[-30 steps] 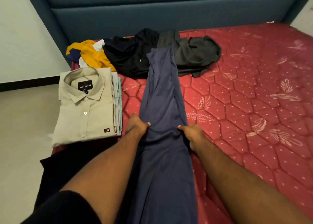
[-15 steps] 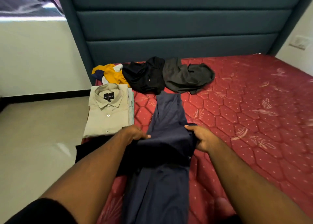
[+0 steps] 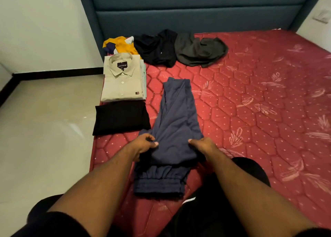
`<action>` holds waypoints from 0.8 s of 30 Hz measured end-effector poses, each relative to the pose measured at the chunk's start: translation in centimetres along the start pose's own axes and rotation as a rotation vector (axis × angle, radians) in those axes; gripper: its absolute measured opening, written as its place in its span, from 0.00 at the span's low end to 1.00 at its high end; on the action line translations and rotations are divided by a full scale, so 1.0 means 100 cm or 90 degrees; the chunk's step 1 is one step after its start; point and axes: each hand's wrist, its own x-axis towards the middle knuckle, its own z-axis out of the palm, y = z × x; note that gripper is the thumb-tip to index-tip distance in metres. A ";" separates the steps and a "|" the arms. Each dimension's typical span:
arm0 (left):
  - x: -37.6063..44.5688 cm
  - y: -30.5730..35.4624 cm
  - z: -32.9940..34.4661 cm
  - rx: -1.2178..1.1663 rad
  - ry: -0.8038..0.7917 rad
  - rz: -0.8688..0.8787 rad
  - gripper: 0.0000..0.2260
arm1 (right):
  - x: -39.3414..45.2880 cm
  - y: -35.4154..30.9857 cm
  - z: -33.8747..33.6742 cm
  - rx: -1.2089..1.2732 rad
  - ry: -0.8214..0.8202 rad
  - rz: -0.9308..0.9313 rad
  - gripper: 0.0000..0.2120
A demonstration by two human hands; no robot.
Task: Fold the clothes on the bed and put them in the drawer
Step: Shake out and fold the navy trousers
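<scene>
The navy blue trousers [image 3: 176, 129] lie on the red mattress [image 3: 259, 97], folded over, with the elastic waistband near the person. The left hand [image 3: 143, 146] pinches the fold at its left edge, and the right hand [image 3: 202, 144] grips the fold at its right edge. A folded beige shirt [image 3: 123, 80] and a folded black garment [image 3: 120, 117] lie to the left. Unfolded clothes [image 3: 179, 47] lie near the teal headboard [image 3: 188, 9].
</scene>
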 end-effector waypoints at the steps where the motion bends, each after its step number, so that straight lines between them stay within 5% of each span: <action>1: -0.001 -0.001 0.001 0.003 -0.006 -0.002 0.09 | -0.008 -0.003 0.000 0.001 -0.025 -0.004 0.12; 8: 0.004 -0.001 0.002 0.059 -0.017 -0.020 0.13 | -0.018 -0.010 -0.005 0.066 -0.168 0.143 0.05; 10: 0.002 -0.001 0.003 0.046 -0.012 -0.018 0.05 | -0.019 -0.009 -0.007 0.009 -0.190 0.114 0.07; 12: 0.001 0.000 0.003 0.007 -0.028 -0.016 0.10 | -0.022 -0.010 -0.006 -0.020 -0.217 0.074 0.07; 17: -0.003 0.002 -0.010 -0.094 -0.050 -0.066 0.15 | -0.023 -0.012 -0.011 0.182 -0.276 0.061 0.09; 24: -0.003 0.004 -0.019 0.056 -0.021 -0.021 0.18 | -0.027 -0.004 -0.024 -0.004 -0.292 0.061 0.18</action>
